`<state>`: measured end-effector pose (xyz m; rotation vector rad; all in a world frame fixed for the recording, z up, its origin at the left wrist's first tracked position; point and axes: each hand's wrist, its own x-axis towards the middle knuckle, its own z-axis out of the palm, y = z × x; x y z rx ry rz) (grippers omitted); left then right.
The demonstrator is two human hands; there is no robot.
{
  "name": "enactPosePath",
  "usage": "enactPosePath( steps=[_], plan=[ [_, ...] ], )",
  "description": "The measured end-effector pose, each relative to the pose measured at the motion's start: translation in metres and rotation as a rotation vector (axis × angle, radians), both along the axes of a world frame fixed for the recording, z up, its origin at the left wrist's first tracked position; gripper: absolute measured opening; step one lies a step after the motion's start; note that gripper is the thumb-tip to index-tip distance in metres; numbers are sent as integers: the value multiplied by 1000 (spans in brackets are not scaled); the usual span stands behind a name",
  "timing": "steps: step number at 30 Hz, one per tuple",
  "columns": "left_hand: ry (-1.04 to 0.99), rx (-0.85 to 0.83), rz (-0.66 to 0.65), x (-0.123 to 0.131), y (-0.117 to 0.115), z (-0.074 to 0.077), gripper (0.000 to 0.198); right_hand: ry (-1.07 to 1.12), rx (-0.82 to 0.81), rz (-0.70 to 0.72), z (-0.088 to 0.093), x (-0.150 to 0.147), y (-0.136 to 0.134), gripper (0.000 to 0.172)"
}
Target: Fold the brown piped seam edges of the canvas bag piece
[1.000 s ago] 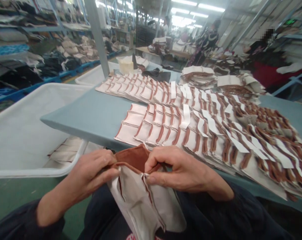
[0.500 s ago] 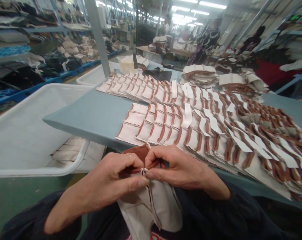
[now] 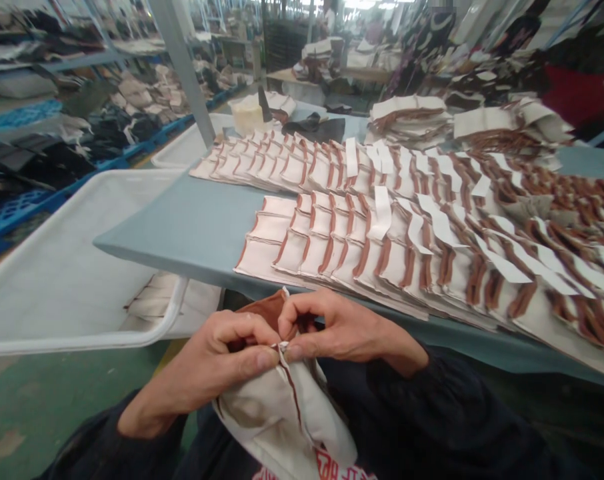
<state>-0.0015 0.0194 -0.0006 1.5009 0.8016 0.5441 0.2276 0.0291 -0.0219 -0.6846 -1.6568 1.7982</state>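
Observation:
Between my hands is a sewn fabric piece [image 3: 277, 413], cream-coloured outside with a brown inner side and a dark seam running down its middle. My left hand [image 3: 227, 357] pinches its upper edge just left of the seam, thumb on top. My right hand [image 3: 337, 330] grips the same edge on the other side of the seam, with thumb and forefinger pressed together. The fingertips of both hands nearly meet at the seam's end. Part of the brown side shows behind the fingers. The lower part of the piece hangs over my lap.
Rows of stacked cream pieces with brown edges [image 3: 312, 243] and white paper strips [image 3: 382, 213] cover much of the blue-grey table [image 3: 182, 217]. A white bin [image 3: 77, 260] stands at the left, holding more pieces. A metal post [image 3: 185, 73] rises behind it. People work farther back.
Both hands, still pinching the edge, have shifted slightly left in view. The lower part of the fabric piece has swung and bulged out. My view has tilted down a little.

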Motion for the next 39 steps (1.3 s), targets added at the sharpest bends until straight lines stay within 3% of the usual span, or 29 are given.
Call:
enactPosePath(
  steps=[3,8,11,15,18,20,23,26,31,34,39],
  plan=[
    [77,116,11,3,-1,2,20,-97,85,-3,5,3,0,24],
    [260,438,20,1,-2,-3,20,-377,436,-75,20,2,-9,3],
    [323,536,-10,-1,-1,-8,20,-445,551,-139,24,-3,-14,10],
    [426,664,-41,1,6,-3,20,-502,570,-161,28,-5,-12,11],
    [473,647,-87,7,12,7,21,-536,593,-194,35,-4,-8,10],
    [434,602,-96,11,15,13,23,-536,617,-224,41,-2,-5,10],
    [294,613,18,14,18,17,27,-485,617,-249,49,0,1,9],
    [144,759,109,13,22,21,29,-375,558,-261,54,0,6,7],
    [142,1109,56,5,34,29,26,-260,567,-259,55,-3,13,13],
    [140,1005,51,4,28,24,23,-288,610,-300,46,-3,11,22],
    [103,604,22,3,4,-2,25,-351,603,-229,22,-1,0,26]
  ],
)
